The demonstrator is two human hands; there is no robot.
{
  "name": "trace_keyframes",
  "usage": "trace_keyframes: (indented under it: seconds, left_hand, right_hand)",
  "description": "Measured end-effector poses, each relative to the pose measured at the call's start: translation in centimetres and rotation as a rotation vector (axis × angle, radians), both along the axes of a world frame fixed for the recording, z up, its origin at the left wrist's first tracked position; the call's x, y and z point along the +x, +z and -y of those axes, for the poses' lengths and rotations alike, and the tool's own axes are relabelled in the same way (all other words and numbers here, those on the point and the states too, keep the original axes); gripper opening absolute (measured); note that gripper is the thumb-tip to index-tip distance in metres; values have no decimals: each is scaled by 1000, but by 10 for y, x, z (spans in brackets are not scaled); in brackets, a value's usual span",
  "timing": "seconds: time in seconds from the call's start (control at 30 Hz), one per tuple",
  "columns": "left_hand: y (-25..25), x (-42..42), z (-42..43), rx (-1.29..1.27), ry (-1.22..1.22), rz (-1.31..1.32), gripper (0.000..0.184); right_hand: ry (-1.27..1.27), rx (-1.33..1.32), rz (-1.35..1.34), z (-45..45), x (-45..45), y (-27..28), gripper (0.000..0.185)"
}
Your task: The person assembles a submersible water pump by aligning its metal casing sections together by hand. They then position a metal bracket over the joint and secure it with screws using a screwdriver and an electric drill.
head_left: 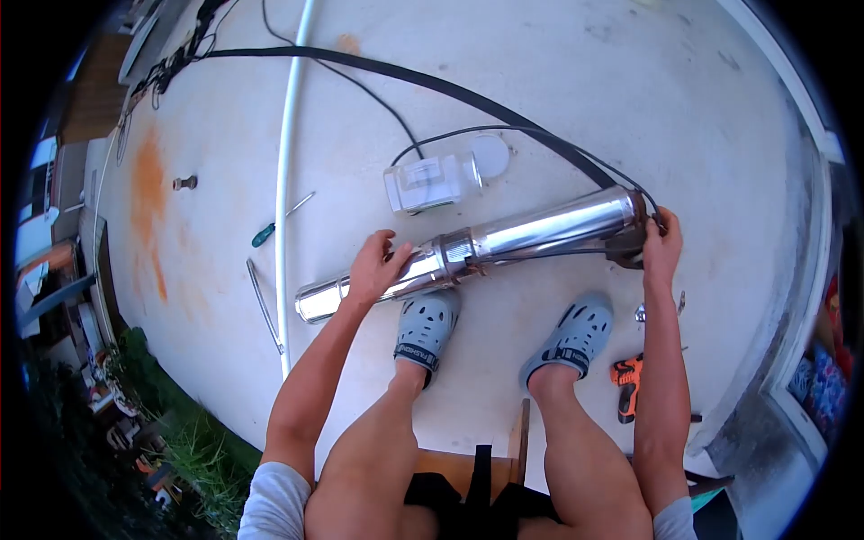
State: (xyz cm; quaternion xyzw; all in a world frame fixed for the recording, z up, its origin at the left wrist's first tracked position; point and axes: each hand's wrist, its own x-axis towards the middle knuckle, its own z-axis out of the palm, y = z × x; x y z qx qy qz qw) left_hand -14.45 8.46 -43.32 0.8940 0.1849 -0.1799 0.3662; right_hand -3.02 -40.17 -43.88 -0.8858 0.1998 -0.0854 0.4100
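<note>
The pump [540, 222] is a long, shiny metal cylinder, smooth like a mirror, with a ribbed collar near its middle and a dark, brownish fitting [627, 245] at its right end. It lies on the pale floor [360, 117], a little tilted across the view, in front of the two grey clogs [427, 328]. The left hand [378, 267] is on the left part of the pump, with its fingers partly open and the thumb apart from them; it touches the metal but is not closed around it. The right hand [663, 245] is at the right end, its fingers bent in a pinch at the dark fitting and the thin black cable [621, 173]; I cannot tell exactly which of them it grips. A flat black hose [432, 83] makes a curve to this same end. Behind the pump is a clear plastic jar [432, 184], and its round whitish lid [490, 156] lies beside it.
</note>
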Motion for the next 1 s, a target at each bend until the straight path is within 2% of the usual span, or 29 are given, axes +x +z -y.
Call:
trace_keyframes:
  seconds: [0.03,0.13,0.17,0.23,0.27,0.33,0.4,0.47,0.5,0.63,0.7,0.73,0.8,0.83,0.87,0.93,0.97,1.0]
  left_hand:
    - [-3,-1,0,29,35,77,70]
    - [2,19,3,-61,235,76,96]
    - [10,28,4,-59,217,72,96]
    - [26,51,10,324,-224,402,113]
    - [33,65,16,321,-235,405,113]
    - [39,93,29,307,-507,296,122]
    - [27,114,40,382,-581,377,123]
    - [21,129,51,410,-572,279,123]
    - [20,132,54,387,-539,275,114]
    - [27,138,50,368,-597,293,102]
    - [32,135,42,331,-598,457,100]
    - [26,132,31,333,-601,456,100]
    - [6,121,7,-201,-110,380,105]
    - [40,119,18,-347,59,296,103]
    - [37,114,8,-346,59,294,103]
    - [22,104,-29,-562,336,355,95]
    - [13,97,-43,-507,380,353,93]
    - [3,88,-55,-452,425,349,91]
  right_hand:
    - [-20,139,-110,8,-9,-8,27]
    - [-33,277,-92,5,-15,-16,28]
    - [-51,280,-93,7,-16,-19,28]
    - [8,289,-93,13,-15,-24,28]
    - [-2,288,-90,14,-14,-23,28]
    - [11,309,-105,14,-12,-20,30]
    - [5,343,-100,13,-13,-17,30]
    - [2,378,-92,10,-15,-16,31]
    - [14,348,-70,9,-16,-15,31]
    - [52,291,-56,7,-14,-7,30]
    - [50,288,-64,9,-12,-7,29]
    - [53,283,-73,10,-11,-8,28]
    - [28,336,-80,10,-9,-10,27]
    - [3,386,-83,10,-7,-11,27]
    - [2,387,-85,8,-4,-7,27]
    - [-41,323,-169,6,3,1,24]
    - [-45,313,-177,10,7,-2,24]
    - [-57,432,-213,16,11,-7,23]
